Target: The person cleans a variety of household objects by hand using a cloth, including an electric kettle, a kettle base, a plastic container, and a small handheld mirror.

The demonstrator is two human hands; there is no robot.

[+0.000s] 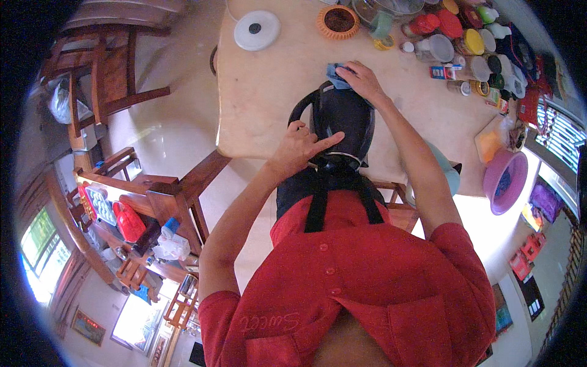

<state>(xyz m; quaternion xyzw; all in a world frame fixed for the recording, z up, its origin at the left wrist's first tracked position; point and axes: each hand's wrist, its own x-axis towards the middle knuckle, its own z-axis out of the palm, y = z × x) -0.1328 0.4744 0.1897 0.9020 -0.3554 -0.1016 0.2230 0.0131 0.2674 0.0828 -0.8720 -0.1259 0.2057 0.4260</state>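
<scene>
A black electric kettle (342, 119) is at the near edge of the table, right before my body, its curved handle on the left side. My left hand (299, 147) grips it near the handle's lower end, one finger stretched across the dark body. At the kettle's far end, my right hand (362, 81) presses a folded blue cloth (337, 76) against the surface. The fingers of that hand are closed over the cloth, hiding part of it.
On the pale table (269, 98) lie a white round lid (257, 30) and an orange scalloped bowl (338, 22). Several jars and bottles (471, 61) crowd the far right. A purple basin (505, 182) stands right; a wooden bench (183, 183) is left.
</scene>
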